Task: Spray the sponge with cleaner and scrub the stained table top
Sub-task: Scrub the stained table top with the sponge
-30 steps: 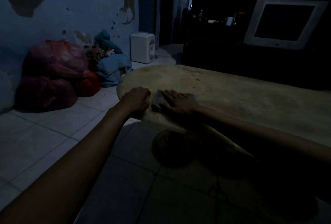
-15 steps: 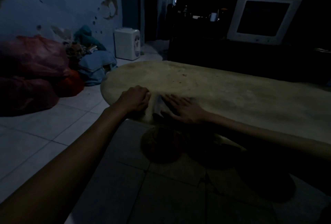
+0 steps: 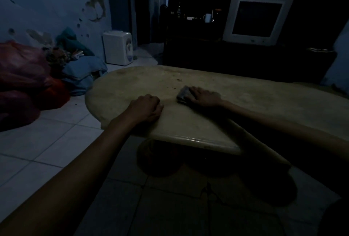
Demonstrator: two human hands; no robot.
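Sponge [image 3: 183, 95]: dark, lies flat on the table top [image 3: 245, 107], a little in from the near edge, right of centre in view. Right hand [image 3: 204, 97] lies over its right part, fingers spread and pressed flat on it; the left end of the sponge shows beyond the fingertips.

Left hand [image 3: 146, 107]: curled into a loose fist, knuckles on the table near the near edge, left of the sponge and apart from it. Holds nothing that I can see.

Stains: small dark specks [image 3: 178, 80] just beyond the sponge, toward the far side. Light is poor; fainter marks cannot be made out.

No spray bottle in view.

Judgement: scrubbing step in hand; spraying likely done.

Next: push the sponge farther out over the specks with steady downward pressure, left fist bracing.
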